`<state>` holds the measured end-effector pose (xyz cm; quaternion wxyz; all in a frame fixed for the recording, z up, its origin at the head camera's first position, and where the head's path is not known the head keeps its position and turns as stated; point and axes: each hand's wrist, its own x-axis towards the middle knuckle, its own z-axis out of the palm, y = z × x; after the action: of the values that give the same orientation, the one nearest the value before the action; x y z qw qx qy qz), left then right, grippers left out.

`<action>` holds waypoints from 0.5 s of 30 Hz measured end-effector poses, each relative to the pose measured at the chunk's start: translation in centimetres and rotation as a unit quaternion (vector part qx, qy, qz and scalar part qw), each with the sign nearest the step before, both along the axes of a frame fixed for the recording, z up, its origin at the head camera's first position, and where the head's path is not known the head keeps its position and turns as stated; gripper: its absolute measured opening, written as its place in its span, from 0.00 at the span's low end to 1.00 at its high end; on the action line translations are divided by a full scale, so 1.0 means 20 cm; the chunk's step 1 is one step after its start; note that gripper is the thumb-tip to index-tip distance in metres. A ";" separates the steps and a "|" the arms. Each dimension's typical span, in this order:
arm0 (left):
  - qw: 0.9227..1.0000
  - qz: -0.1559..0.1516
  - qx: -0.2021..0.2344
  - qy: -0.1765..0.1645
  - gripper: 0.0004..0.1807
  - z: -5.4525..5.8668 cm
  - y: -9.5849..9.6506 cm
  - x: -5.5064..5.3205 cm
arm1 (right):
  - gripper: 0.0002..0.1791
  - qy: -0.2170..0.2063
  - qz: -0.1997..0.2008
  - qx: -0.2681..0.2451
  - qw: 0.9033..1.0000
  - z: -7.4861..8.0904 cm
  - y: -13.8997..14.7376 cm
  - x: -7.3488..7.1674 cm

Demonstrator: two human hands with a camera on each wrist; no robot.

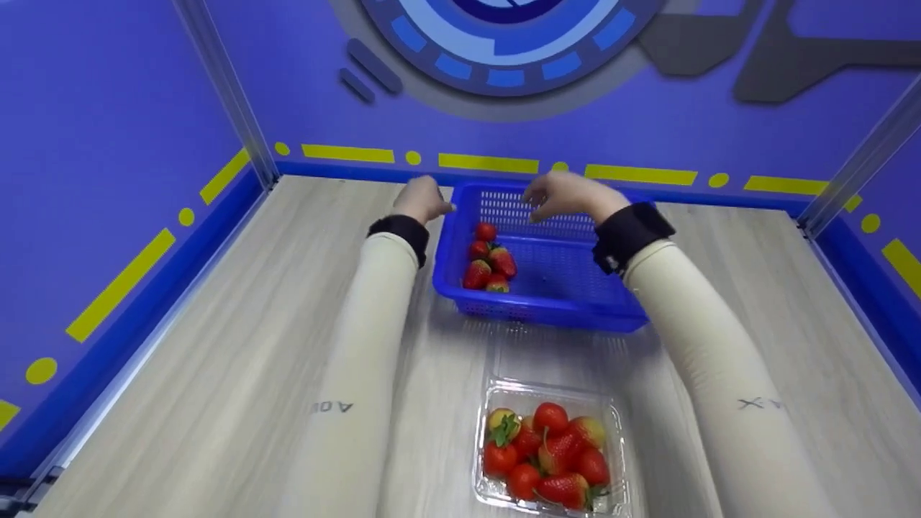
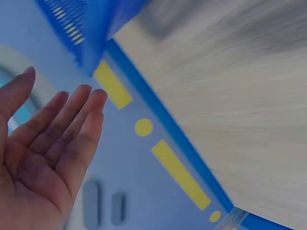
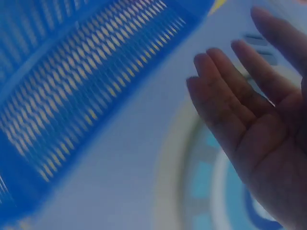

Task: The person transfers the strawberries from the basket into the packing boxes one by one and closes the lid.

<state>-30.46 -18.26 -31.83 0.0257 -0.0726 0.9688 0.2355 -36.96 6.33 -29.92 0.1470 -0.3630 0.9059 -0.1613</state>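
Note:
A blue plastic basket point(image 1: 554, 315) with slotted walls stands near the back of the table, several strawberries point(image 1: 503, 262) and small red tomatoes point(image 1: 486, 232) gathered at its left end. My left hand point(image 1: 422, 199) hovers just outside the basket's left rim; the left wrist view shows that hand point(image 2: 45, 158) with fingers loosely extended and nothing in them. Over the basket's back part is my right hand point(image 1: 572, 196), its palm bare and its fingers relaxed in the right wrist view. Closer to me sits a clear plastic box point(image 1: 481, 439) filled with strawberries point(image 1: 563, 452) and small tomatoes point(image 1: 524, 480).
The wood-grain table point(image 1: 216, 345) is bounded by a blue back wall point(image 1: 288, 86) with yellow markings and by side walls. Metal posts point(image 1: 229, 86) stand at the corners. The box's transparent lid point(image 1: 536, 356) lies folded back toward the basket.

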 end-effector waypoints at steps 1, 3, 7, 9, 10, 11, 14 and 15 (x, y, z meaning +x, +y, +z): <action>1.000 0.003 -0.004 -0.007 0.14 -0.02 0.01 0.00 | 0.25 -0.013 -0.001 0.005 1.000 -0.03 -0.01 -0.01; 1.000 0.004 -0.009 -0.021 0.14 -0.05 0.03 0.00 | 0.25 -0.035 -0.007 0.014 0.999 -0.09 -0.02 -0.04; 0.999 0.004 -0.012 -0.030 0.18 -0.09 0.06 0.01 | 0.26 -0.056 -0.020 0.025 0.998 -0.17 -0.05 -0.06; 0.999 0.010 -0.009 -0.036 0.19 -0.10 0.07 0.01 | 0.27 -0.062 -0.020 0.029 0.997 -0.20 -0.07 -0.06; 0.999 0.013 -0.005 -0.040 0.20 -0.10 0.08 0.01 | 0.27 -0.065 -0.018 0.030 0.997 -0.22 -0.07 -0.06; 0.999 0.018 0.001 -0.043 0.20 -0.10 0.08 0.01 | 0.27 -0.068 -0.016 0.032 0.997 -0.23 -0.08 -0.06; 0.999 0.030 0.018 -0.041 0.22 -0.10 0.09 0.00 | 0.26 -0.074 -0.011 0.030 0.997 -0.25 -0.11 -0.06; 0.998 0.033 0.023 -0.039 0.22 -0.10 0.09 0.00 | 0.26 -0.075 -0.014 0.030 0.997 -0.26 -0.12 -0.06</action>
<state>-30.48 -16.48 -33.81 0.0577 -0.1129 0.9585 0.2555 -38.17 3.88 -35.05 0.2227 -0.3327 0.9017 -0.1632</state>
